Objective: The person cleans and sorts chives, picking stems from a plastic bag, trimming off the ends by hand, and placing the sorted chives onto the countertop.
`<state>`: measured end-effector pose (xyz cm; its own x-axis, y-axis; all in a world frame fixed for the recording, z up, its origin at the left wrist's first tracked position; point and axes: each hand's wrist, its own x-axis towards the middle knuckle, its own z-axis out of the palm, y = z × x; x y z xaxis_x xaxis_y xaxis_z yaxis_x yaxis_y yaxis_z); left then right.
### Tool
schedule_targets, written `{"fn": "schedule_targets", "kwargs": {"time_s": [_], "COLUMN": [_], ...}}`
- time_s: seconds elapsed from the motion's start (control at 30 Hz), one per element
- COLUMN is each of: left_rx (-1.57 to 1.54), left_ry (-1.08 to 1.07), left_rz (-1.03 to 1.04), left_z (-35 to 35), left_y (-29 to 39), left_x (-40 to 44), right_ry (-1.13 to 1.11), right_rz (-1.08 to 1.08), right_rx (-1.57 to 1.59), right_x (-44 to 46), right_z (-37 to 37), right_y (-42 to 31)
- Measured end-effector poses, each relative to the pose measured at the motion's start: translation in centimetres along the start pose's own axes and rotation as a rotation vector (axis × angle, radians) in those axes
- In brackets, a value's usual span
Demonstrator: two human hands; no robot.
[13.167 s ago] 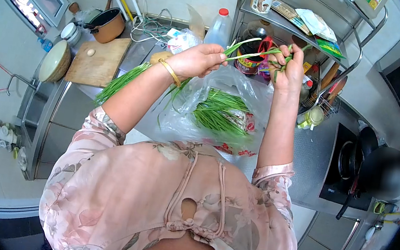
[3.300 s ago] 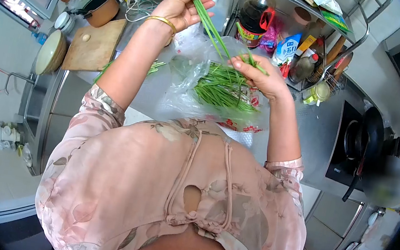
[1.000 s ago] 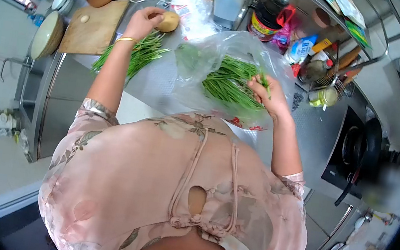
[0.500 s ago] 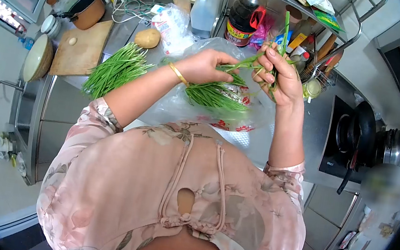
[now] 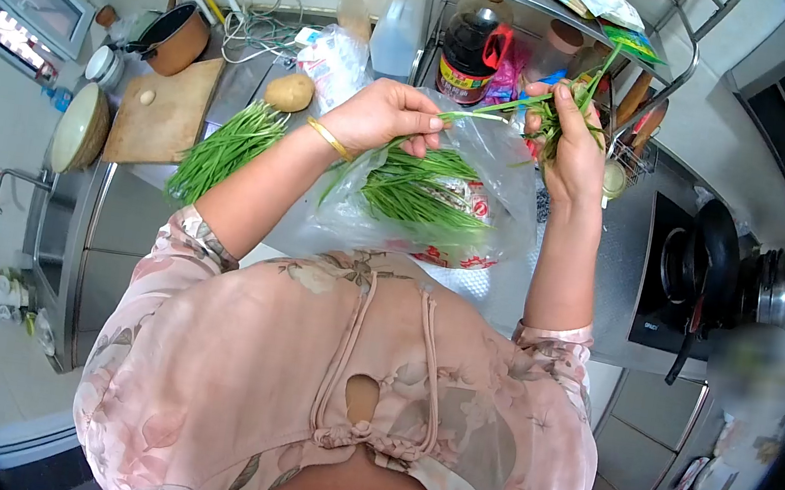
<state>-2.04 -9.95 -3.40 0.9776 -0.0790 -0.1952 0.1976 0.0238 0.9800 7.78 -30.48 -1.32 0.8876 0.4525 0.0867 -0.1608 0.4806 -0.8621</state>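
Observation:
My left hand, with a gold bracelet at the wrist, pinches the pale ends of a few garlic chives. Those stalks stretch across to my right hand, whose fingers are closed round a crumpled clump of chive leaves and trimmings. Long green blades stick up past the right fingertips. Below both hands lies an open clear plastic bag with red print, and a loose heap of garlic chives rests on it. A neater bunch of garlic chives lies left of my left forearm.
A potato sits behind the left bunch. Farther left are a cutting board, a brown pot and a bowl. Bottles and a metal rack stand at the back. A wok rests on the right cooktop.
My left hand has risen slightly and moved left, now pinching stalk ends drawn out toward it. My right hand has shifted a little right, and the blades in it lean more to the right.

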Motion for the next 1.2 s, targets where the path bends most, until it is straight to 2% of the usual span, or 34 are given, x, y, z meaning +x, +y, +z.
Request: {"fn": "schedule_targets", "kwargs": {"time_s": [0.07, 0.2, 0.33, 0.43, 0.47, 0.5, 0.57, 0.67, 0.8, 1.03, 1.2], "left_rx": [0.001, -0.007, -0.076, -0.123, -0.133, -0.144, -0.145, -0.118, -0.097, -0.123, -0.141], "left_ry": [0.013, 0.065, 0.098, 0.081, 0.076, 0.07, 0.061, 0.051, 0.049, 0.028, -0.05], "left_rz": [-0.013, -0.013, -0.031, -0.04, -0.046, -0.052, -0.065, -0.084, -0.114, -0.173, -0.214], "left_z": [0.0, -0.4, -1.1, -1.5, -1.5, -1.6, -1.6, -1.5, -1.8, -2.2, -3.1], "left_y": [0.4, 0.9, 1.0, 1.1, 1.0, 1.0, 0.9, 1.1, 1.2, 1.2, 1.6], "left_x": [-0.1, -0.5, -0.7, -0.7, -0.6, -0.5, -0.4, -0.4, -0.7, -0.7, 0.0], "right_ry": [0.004, -0.017, 0.102, 0.131, 0.213, 0.103, -0.069, -0.19, -0.287, -0.403, -0.37], "right_rz": [0.067, -0.053, -0.168, -0.243, -0.218, -0.199, -0.363, -0.764, -0.752, -0.861, -0.871], "right_rx": [0.126, 0.267, 0.299, 0.054, -0.159, -0.387, -0.744, -1.257, -1.435, -1.566, -1.499], "right_x": [0.5, 1.5, 1.6, 1.1, 0.7, 0.3, 0.0, 0.4, 0.4, 0.2, 0.7], "right_z": [-0.5, -2.9, -3.8, -3.0, -2.1, -1.5, -0.3, 0.9, 1.3, 2.2, 1.8], "right_y": [0.5, 0.9, -0.6, -0.7, -0.5, -0.3, 0.6, 1.5, 1.8, 1.9, 3.0]}}
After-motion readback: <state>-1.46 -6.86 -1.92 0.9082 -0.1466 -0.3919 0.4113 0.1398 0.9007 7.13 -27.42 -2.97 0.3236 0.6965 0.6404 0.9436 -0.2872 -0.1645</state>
